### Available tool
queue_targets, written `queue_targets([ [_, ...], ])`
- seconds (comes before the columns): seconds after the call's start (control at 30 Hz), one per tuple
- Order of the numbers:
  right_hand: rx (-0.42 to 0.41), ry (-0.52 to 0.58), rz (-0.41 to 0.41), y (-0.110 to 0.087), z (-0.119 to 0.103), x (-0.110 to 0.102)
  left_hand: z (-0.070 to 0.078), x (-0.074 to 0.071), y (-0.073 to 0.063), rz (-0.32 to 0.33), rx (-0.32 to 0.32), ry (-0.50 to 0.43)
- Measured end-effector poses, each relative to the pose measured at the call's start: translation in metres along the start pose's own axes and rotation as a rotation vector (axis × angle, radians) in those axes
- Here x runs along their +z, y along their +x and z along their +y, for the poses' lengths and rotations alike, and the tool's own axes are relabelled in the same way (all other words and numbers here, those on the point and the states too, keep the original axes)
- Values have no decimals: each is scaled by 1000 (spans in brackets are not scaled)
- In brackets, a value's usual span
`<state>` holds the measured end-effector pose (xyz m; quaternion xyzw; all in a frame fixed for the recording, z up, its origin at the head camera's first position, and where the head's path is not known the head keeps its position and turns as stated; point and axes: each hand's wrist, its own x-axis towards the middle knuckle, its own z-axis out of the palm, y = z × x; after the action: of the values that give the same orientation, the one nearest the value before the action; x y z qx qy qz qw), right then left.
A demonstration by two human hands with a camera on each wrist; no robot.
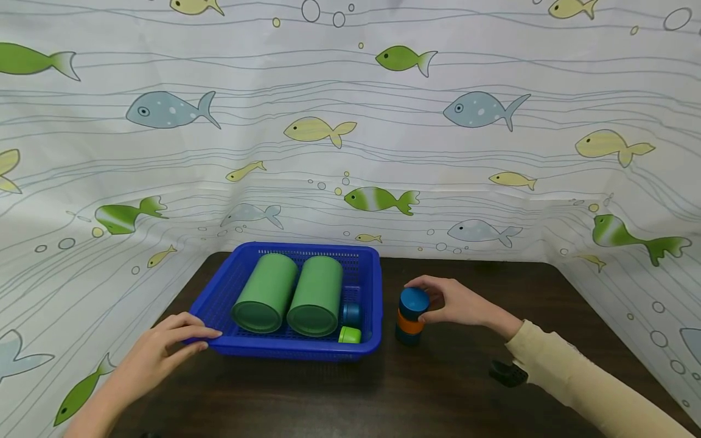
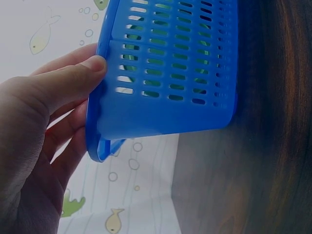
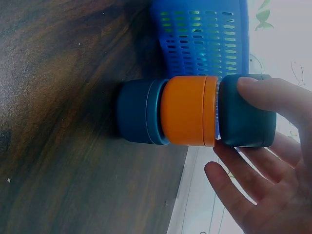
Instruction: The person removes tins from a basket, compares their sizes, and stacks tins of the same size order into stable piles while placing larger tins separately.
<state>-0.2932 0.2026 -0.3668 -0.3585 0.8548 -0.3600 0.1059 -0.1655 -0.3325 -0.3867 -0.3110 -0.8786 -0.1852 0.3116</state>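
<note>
A blue slotted basket stands on the dark table and holds two green cylinders lying side by side. A small blue cup and a lime cup lie beside them. My left hand grips the basket's front left corner, with the thumb on the outer wall. Right of the basket stands a stack of three cups: dark blue at the bottom, orange in the middle, blue on top. My right hand holds the top cup, thumb on its side.
A fish-patterned curtain walls off the table at the back and on both sides. Bare dark tabletop lies in front of the basket and the stack. A small black object sits by my right sleeve.
</note>
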Motion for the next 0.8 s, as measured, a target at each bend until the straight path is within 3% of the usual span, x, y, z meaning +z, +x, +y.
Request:
queue_targets([
  [0.5, 9, -4, -10, 1, 0, -1, -3, 2, -2, 30, 1, -45],
  [0.8, -39, -74, -27, 19, -30, -13, -1, 1, -1, 17, -6, -20],
])
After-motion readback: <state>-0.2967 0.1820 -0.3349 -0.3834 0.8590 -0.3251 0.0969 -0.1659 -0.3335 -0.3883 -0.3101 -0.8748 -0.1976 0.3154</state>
